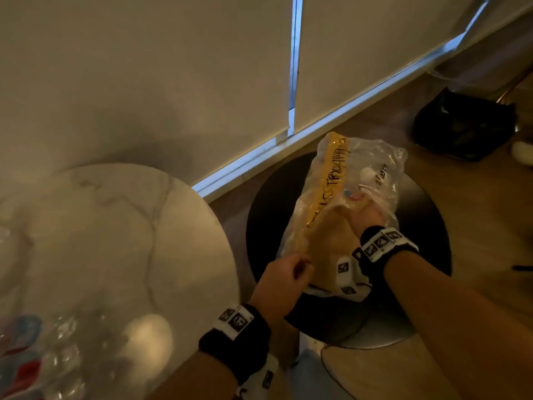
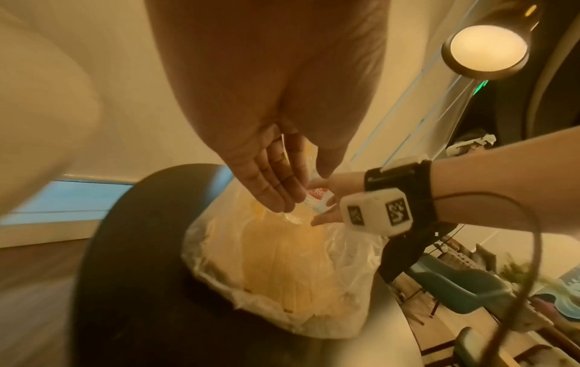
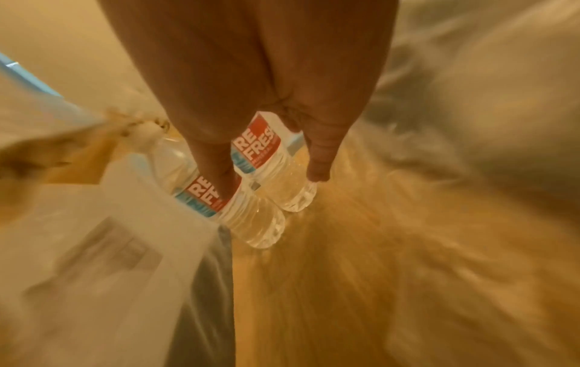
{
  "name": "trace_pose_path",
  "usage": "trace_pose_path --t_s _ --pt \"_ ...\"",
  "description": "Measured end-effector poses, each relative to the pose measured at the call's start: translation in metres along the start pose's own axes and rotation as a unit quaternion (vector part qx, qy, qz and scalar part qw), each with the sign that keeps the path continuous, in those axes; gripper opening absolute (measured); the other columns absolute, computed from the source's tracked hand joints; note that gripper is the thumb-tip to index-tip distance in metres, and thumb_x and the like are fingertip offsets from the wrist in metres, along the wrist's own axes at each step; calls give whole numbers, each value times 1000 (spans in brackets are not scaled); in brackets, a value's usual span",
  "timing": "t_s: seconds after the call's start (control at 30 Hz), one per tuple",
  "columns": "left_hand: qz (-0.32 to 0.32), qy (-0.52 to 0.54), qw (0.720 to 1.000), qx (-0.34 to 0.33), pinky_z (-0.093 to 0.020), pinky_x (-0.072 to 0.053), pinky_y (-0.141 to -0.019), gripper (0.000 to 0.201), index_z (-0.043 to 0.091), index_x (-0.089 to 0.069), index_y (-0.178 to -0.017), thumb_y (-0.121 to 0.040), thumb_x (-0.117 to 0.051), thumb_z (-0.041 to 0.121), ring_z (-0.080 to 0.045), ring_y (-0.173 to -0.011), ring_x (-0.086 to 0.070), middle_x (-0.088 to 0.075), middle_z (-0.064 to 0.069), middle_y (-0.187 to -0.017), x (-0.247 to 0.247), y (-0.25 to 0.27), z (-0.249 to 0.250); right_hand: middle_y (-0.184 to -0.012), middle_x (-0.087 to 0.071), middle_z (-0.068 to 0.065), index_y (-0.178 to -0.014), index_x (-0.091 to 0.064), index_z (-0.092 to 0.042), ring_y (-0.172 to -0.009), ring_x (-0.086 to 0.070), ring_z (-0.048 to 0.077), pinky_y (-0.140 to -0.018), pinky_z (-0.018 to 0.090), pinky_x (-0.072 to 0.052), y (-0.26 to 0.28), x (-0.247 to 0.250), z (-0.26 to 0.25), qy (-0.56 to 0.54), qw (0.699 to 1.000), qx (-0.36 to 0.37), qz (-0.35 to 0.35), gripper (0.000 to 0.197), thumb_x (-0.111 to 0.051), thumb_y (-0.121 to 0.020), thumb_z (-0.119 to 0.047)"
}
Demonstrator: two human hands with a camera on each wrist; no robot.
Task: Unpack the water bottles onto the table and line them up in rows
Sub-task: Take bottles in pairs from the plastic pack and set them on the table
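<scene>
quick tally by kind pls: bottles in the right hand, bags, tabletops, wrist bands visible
Clear plastic water bottles with red-and-blue labels held by the right hand: 2
Clear plastic bag with a yellow strip: 1
Round white marble table: 1
Round black table: 1
Black wrist bands with white markers: 2
Total: 7

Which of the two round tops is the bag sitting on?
The black top, right of the marble one. The bag lies on it, the left hand pinching its edge, the right hand gripping bottles inside.
</scene>
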State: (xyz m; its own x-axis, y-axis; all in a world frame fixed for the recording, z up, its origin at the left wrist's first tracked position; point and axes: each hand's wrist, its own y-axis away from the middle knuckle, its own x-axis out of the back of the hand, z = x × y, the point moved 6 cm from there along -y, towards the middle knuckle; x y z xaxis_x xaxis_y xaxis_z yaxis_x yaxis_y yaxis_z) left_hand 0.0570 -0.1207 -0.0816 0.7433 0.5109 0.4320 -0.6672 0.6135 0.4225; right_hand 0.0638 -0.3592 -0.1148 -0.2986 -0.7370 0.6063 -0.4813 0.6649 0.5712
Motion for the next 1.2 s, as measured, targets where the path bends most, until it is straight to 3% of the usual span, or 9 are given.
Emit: trace_pose_path --t_s 0.07,0.17,0.27,0.37,0.5,0.67,0.9,1.07,1.2 --pt "-4 -7 1000 1 -31 -53 -97 34 22 -60 -129 -100 -53 38 -9 -106 -64 -68 3 -117 -3 -23 2 -119 -55 3 -119 -54 -34 -94 -53 29 -61 35 -45 -6 -5 -11 -9 999 -12 -34 47 -58 -81 -61" --pt "-14 -39 999 20 -46 -46 -108 58 25 -46 -142 -93 -42 58 -19 -125 -57 -59 -2 -138 -11 -65 7 -132 -54 9 -124 -58 -25 -118 -50 35 -98 47 -43 -14 -8 -17 -42 994 12 -96 37 -54 -92 -43" --pt "22 -89 996 21 -50 -41 -110 47 43 -42 -132 -92 -32 64 -19 -131 -51 -52 3 -143 -8 -98 5 -116 -62 -1 -113 -62 -39 -103 -58 29 -89 48 -47 -11 -8 1 -23 996 -10 -84 54 -64 -67 -69" --pt "30 -97 994 48 -47 -47 -103 32 28 -57 -115 -97 -39 47 -26 -115 -60 -63 -9 -125 2 -118 15 -114 -63 -5 -115 -58 -37 -105 -60 23 -95 48 -47 -1 -16 9 34 986 63 -148 57 -72 -64 -60" --pt "22 -130 988 76 -43 -53 -88 25 6 -68 -95 -97 -49 22 -31 -89 -65 -70 -15 -97 3 -133 27 -124 -57 -12 -131 -50 -31 -113 -53 3 -99 18 -38 41 -11 15 60 961 175 -204 71 -84 -69 -29" --pt "-22 -74 994 82 -32 -40 -101 32 22 -61 -126 -99 -53 38 -14 -115 -53 -59 6 -121 -14 -150 45 -128 -54 -20 -126 -46 -45 -120 -51 3 -104 28 -42 70 -1 45 80 938 207 -267 71 -84 -66 -36" --pt "97 -116 968 201 -46 -49 -93 63 42 -61 -98 -69 -33 90 -27 -96 -59 -64 4 -105 -11 -187 29 -117 -62 -20 -122 -45 -45 -106 -62 -1 -93 26 -52 74 34 63 83 942 239 -220 67 -83 -67 -43" --pt "-63 -167 974 142 -44 -49 -98 32 20 -60 -117 -92 -64 39 -27 -108 -60 -63 -5 -113 -30 -178 39 -112 -62 -20 -119 -47 -46 -102 -60 -1 -88 21 -48 63 55 55 52 955 229 -179 65 -85 -68 -33" --pt "-183 -183 964 55 -48 -46 -104 82 27 -39 -141 -73 -83 18 -26 -122 -55 -59 -4 -133 -33 -157 35 -106 -59 -27 -124 -45 -45 -99 -57 -4 -82 12 -42 52 66 48 41 961 215 -167 72 -86 -69 -23"
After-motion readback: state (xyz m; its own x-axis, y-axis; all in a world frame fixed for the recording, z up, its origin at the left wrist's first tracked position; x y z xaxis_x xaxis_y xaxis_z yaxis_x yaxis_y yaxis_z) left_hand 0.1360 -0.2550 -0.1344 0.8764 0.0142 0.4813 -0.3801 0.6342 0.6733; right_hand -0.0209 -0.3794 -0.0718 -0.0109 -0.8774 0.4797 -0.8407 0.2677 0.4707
